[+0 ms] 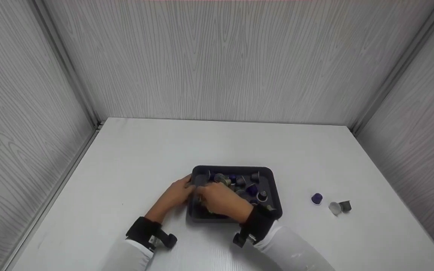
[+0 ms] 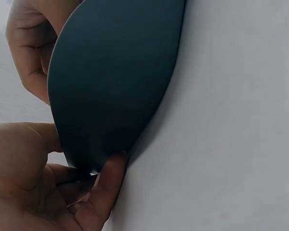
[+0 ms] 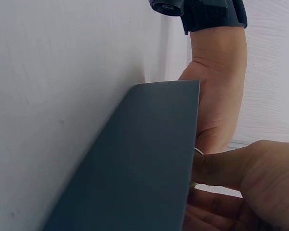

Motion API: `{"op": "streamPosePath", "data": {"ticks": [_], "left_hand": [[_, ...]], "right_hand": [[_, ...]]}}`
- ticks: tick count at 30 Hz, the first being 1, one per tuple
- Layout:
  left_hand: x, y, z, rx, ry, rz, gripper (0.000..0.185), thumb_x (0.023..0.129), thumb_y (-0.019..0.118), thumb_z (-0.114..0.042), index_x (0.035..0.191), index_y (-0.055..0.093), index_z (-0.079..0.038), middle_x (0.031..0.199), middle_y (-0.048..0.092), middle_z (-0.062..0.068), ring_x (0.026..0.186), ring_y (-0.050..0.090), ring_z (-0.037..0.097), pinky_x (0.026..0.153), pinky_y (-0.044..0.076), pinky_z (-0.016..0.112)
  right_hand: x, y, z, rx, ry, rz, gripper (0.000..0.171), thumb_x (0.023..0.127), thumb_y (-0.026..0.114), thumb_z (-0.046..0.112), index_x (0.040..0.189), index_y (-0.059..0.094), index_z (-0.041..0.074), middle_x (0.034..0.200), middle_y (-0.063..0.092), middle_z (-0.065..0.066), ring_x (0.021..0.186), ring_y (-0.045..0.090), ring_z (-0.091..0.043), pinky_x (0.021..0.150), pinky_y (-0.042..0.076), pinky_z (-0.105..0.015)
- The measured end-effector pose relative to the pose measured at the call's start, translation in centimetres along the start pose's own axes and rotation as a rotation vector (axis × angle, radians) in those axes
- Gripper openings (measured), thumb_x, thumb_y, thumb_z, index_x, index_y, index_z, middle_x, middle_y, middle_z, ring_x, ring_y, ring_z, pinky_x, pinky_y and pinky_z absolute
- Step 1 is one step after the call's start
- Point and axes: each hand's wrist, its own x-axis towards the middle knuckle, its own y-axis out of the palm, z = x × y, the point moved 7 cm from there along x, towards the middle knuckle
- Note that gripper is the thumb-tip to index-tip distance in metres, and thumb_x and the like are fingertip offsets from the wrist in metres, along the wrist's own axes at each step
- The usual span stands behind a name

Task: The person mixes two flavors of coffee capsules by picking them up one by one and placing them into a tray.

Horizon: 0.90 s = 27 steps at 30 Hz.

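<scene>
Tray: I see a dark tray (image 1: 273, 188) at lower centre of the head view, on the white table (image 1: 145, 158). It holds a heap of small capsules (image 1: 252, 189), purple, dark and gold.
Left hand: my left hand (image 1: 177, 194) sits at the tray's left edge, just left of frame centre. In the left wrist view its fingers (image 2: 106, 187) at lower left curl against the tray's dark outer wall (image 2: 115, 82), thumb side above, so I read it as gripping the rim.
Right hand: my right hand (image 1: 222, 199) lies over the tray's near-left part, fingers down among the capsules. The right wrist view shows its fingers (image 3: 216, 171) at lower right, against the tray wall (image 3: 144, 168). I cannot tell whether they pinch a capsule or grasp the rim.
Loose capsules: three lie on the table at right of frame, well apart from the tray: a purple capsule (image 1: 317, 198), a clear capsule (image 1: 335, 207) and a grey capsule (image 1: 346, 206), the last two touching.
Surroundings: grey wood-grain walls (image 1: 217, 56) enclose the table on three sides.
</scene>
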Motion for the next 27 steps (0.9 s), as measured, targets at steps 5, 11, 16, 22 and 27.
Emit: {"op": "streamPosePath", "data": {"ticks": [5,11,16,22,27], "left_hand": [[0.0,-0.1,-0.1,-0.012,0.0,0.002,0.055,0.099,0.047,-0.019,0.151,0.037,-0.006,0.141,0.051,0.017,0.105,0.055,0.027,0.09,0.043,0.044],[0.0,0.1,0.1,-0.022,0.004,0.01,0.054,0.1,0.047,-0.02,0.152,0.036,-0.007,0.138,0.054,0.016,0.095,0.059,0.024,0.083,0.047,0.042],[0.0,0.0,0.1,-0.003,0.025,-0.001,0.054,0.1,0.047,-0.02,0.151,0.036,-0.006,0.137,0.055,0.017,0.096,0.059,0.024,0.082,0.047,0.041],[-0.1,0.0,0.1,-0.01,0.037,-0.004,0.055,0.099,0.048,-0.02,0.151,0.037,-0.006,0.135,0.056,0.018,0.09,0.061,0.023,0.071,0.051,0.038],[-0.1,0.0,0.1,-0.013,0.033,-0.008,0.055,0.099,0.048,-0.02,0.151,0.037,-0.007,0.138,0.053,0.018,0.096,0.06,0.025,0.075,0.05,0.039]], "right_hand": [[0.0,0.1,0.1,-0.029,-0.028,0.001,0.016,0.086,0.069,0.008,0.101,0.072,0.014,0.086,0.068,0.003,0.075,0.064,-0.015,0.068,0.052,-0.029],[-0.5,-0.1,-0.4,-0.029,-0.033,0.005,0.025,0.085,0.074,0.013,0.11,0.071,0.014,0.092,0.067,0.003,0.08,0.063,-0.013,0.068,0.052,-0.027],[-1.2,-0.5,-1.2,0.015,-0.022,-0.002,0.021,0.087,0.074,0.021,0.106,0.068,0.015,0.09,0.064,0.006,0.078,0.061,-0.009,0.065,0.051,-0.026],[-2.3,-1.1,-1.9,-0.06,-0.088,-0.103,0.013,0.096,0.064,0.028,0.091,0.065,0.015,0.079,0.058,0.006,0.066,0.054,-0.01,0.058,0.047,-0.028],[-3.5,-1.7,-2.5,-0.11,-0.141,-0.173,0.014,0.095,0.064,0.027,0.092,0.065,0.014,0.079,0.057,0.005,0.066,0.054,-0.01,0.058,0.047,-0.028]]}}
